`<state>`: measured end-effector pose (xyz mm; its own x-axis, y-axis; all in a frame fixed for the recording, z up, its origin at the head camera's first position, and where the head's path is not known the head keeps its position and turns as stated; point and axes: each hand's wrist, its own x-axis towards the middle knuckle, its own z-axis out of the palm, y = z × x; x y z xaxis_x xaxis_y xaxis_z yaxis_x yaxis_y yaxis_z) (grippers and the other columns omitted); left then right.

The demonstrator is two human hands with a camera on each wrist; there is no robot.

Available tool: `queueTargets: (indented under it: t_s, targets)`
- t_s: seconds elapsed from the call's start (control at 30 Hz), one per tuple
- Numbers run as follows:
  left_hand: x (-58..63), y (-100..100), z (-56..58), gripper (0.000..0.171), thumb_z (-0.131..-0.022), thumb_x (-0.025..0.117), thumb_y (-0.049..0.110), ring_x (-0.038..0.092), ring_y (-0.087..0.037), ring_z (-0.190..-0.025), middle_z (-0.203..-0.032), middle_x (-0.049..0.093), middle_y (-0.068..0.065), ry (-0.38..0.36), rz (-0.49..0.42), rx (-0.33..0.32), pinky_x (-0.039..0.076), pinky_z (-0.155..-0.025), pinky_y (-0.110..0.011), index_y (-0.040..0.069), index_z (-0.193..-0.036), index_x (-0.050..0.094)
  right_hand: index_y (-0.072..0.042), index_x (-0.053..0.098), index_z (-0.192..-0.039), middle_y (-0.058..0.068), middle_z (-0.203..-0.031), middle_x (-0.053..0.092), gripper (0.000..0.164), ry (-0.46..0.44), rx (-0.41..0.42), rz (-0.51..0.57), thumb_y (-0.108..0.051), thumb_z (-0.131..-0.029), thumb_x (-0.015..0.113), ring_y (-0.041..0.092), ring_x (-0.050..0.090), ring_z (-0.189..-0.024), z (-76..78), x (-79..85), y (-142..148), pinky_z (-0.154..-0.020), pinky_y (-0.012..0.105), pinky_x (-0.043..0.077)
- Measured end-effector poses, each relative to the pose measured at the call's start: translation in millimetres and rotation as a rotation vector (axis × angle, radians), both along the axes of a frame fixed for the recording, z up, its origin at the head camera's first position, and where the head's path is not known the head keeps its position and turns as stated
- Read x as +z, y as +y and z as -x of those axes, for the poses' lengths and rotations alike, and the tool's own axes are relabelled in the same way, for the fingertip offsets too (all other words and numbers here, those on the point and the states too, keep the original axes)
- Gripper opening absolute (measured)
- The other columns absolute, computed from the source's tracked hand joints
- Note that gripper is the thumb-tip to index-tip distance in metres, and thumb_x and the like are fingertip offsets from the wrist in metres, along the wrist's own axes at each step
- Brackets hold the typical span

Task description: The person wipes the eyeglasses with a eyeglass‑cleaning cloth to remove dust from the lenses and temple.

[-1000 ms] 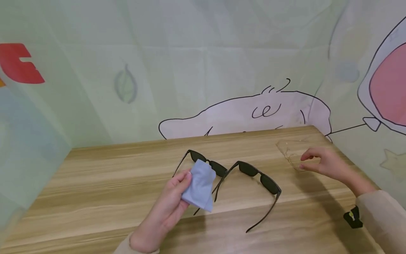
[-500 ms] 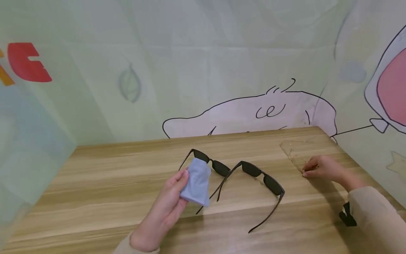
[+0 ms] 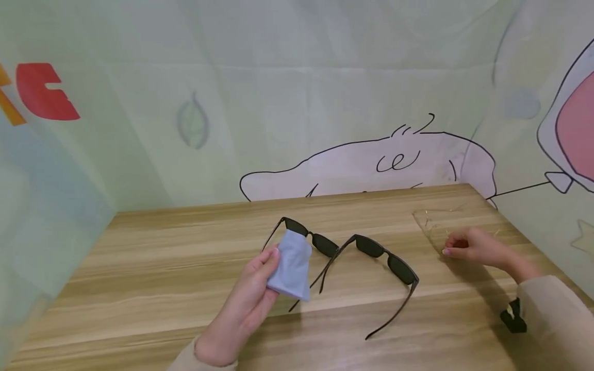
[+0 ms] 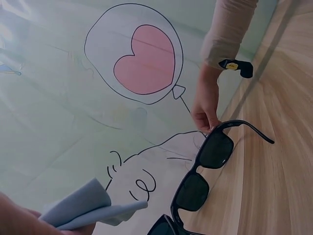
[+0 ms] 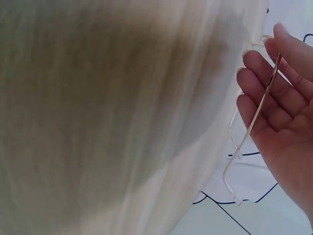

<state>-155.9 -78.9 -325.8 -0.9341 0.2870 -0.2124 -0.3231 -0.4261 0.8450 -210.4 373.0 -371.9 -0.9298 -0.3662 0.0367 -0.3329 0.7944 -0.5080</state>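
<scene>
On the left, my left hand (image 3: 246, 299) holds a folded light-blue cloth (image 3: 292, 265) between thumb and fingers, above the table. Behind the cloth, partly covered by it, lies a pair of dark sunglasses (image 3: 326, 244) with its arms unfolded. A second pair of dark sunglasses (image 3: 401, 269) lies to its right, one arm overlapping the first pair in the head view. At the table's right side my right hand (image 3: 482, 250) pinches thin gold wire-framed eyeglasses (image 3: 424, 229). In the right wrist view a slim gold part (image 5: 264, 95) runs from the thumb across the open palm side.
The wood-grain table (image 3: 162, 268) ends at a printed cloth backdrop (image 3: 260, 113) at the back and right. A black strap-mounted device (image 3: 512, 318) sits at the right sleeve (image 3: 557, 314).
The right hand has come down beside the wire eyeglasses and now pinches their near end. The left hand keeps the cloth in about the same place. The view has shifted slightly.
</scene>
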Motion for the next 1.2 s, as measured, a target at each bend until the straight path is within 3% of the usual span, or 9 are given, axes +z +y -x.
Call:
queueTargets:
  t_s: [0.33,0.6,0.93,1.1,1.2]
  targets:
    - [0.7,-1,-1.6,0.050,-0.102,0.033,0.017,0.035,-0.027,-0.125,-0.143,0.028,-0.018,-0.004,-0.007,0.011,0.028,-0.110,-0.039,-0.002,-0.146,0.018,-0.005,0.058,-0.080,-0.005,-0.066,0.044,0.018,-0.009,-0.056,0.024,-0.012,-0.096,0.052,0.003,0.037,-0.058,-5.2,11.8,-9,-0.048,0.023,0.032]
    - [3.4,-3,-2.6,0.050,-0.102,0.034,0.019,0.037,-0.025,-0.123,-0.141,0.030,-0.017,-0.003,-0.017,0.005,0.031,-0.109,-0.037,0.000,-0.146,0.019,-0.004,0.060,-0.079,0.000,-0.067,0.053,0.016,0.154,-0.076,-0.015,-0.009,-0.093,0.055,0.002,0.037,-0.057,-4.5,20.8,-21,-0.048,0.022,0.032]
    - [7.8,-1,-1.3,0.048,-0.103,0.032,0.020,0.043,-0.020,-0.116,-0.136,0.036,-0.015,0.060,0.019,0.040,0.040,-0.100,-0.027,-0.003,-0.144,0.023,-0.008,0.063,-0.082,-0.002,-0.068,0.052,0.015,0.219,-0.077,0.038,-0.013,-0.094,0.056,0.004,0.042,-0.060,-8.4,38.7,-43,-0.050,0.023,0.035]
    - [10.7,1,-1.7,0.047,-0.102,0.034,0.020,0.047,-0.016,-0.109,-0.132,0.039,-0.015,0.111,0.063,0.086,0.043,-0.093,-0.023,-0.004,-0.142,0.027,-0.010,0.067,-0.086,-0.002,-0.075,0.059,0.011,0.262,-0.049,0.071,-0.013,-0.093,0.058,0.006,0.045,-0.063,-13.3,50.8,-61,-0.051,0.023,0.038]
    - [16.6,6,-4.0,0.046,-0.102,0.035,0.020,0.049,-0.017,-0.105,-0.130,0.042,-0.016,0.168,0.117,0.121,0.045,-0.090,-0.023,-0.004,-0.141,0.031,-0.011,0.068,-0.089,-0.003,-0.081,0.063,0.009,0.303,0.008,0.114,-0.009,-0.091,0.060,0.005,0.048,-0.065,-19.7,58.4,-77,-0.052,0.023,0.041]
